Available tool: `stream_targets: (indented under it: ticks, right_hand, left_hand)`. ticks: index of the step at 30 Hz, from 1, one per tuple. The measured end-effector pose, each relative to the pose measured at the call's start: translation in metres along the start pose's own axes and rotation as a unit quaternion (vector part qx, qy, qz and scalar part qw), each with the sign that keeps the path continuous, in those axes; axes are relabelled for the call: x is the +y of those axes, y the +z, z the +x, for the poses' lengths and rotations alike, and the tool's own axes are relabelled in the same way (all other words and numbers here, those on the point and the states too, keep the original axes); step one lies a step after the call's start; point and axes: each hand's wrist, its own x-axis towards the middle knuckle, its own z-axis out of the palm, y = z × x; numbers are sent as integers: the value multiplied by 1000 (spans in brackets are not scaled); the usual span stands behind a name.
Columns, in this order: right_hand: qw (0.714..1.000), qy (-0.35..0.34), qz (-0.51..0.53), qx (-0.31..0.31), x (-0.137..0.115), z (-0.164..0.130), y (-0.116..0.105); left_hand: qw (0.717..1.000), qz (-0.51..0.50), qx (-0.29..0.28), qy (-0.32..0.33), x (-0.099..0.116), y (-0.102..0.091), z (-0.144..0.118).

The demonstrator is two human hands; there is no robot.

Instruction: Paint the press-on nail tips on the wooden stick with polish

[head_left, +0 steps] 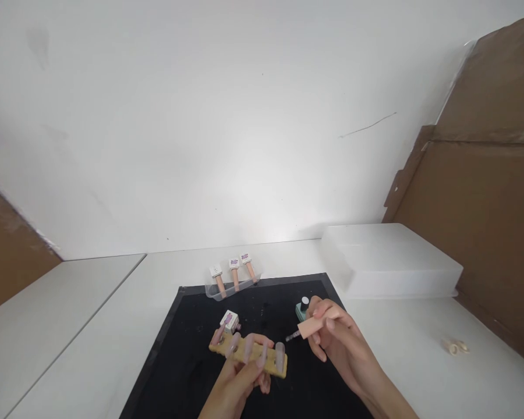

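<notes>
Left hand (238, 379) is gripping a nail stand (256, 352), right hand (341, 333) a polish brush (309, 327) seemingly clear of its right end.

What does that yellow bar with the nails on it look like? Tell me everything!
The bar is long, narrow and dull yellow; I can't tell whether it is wood or something else. About five long, pale pinkish, shiny-looking nail tips sit in a row along it, with dark spots by some. It slants, its right end lower in the picture. The left grip holds it, thumb across the front and fingers behind, over the black mat.
</notes>
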Motion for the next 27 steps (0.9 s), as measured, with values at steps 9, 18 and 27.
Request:
stream_targets:
  ticks: [9, 18, 27]
  right_hand:
    - [998, 10, -31, -49, 1, -2, 0]
    - [990, -7, -144, -11, 4, -2, -5]
    - [981, 23, -187, -41, 1, -5, -5]
  left_hand:
    - [1000, 23, 1, -15, 4, 0, -3]
    - [997, 69, 16, -16, 3, 1, -4]
    - [997, 71, 0, 0, -1, 0, 1]
